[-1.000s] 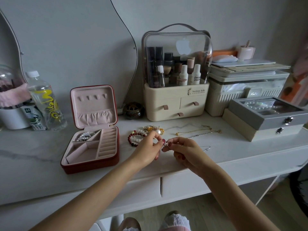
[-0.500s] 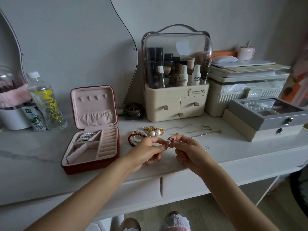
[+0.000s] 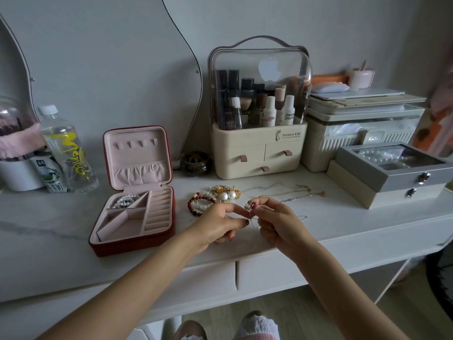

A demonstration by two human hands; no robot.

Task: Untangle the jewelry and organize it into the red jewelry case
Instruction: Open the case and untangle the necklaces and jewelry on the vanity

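Both hands — left (image 3: pixel 218 223), right (image 3: pixel 277 220) — pinch a small silver tangle (image 3: pixel 250 206) just above the table, and only pearls (image 3: pixel 123 200) lie in the red case (image 3: pixel 132 244) — bracelets (image 3: pixel 201 203), earrings (image 3: pixel 226 192) and chains (image 3: pixel 294 193) seemingly remain unsorted.

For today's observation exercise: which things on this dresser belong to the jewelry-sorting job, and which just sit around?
Job: red jewelry case; pearl bracelet inside it; silver piece pinched between left hand and right hand; beaded bracelets; gold chain.

Lying about: water bottle; makeup organizer; grey box.
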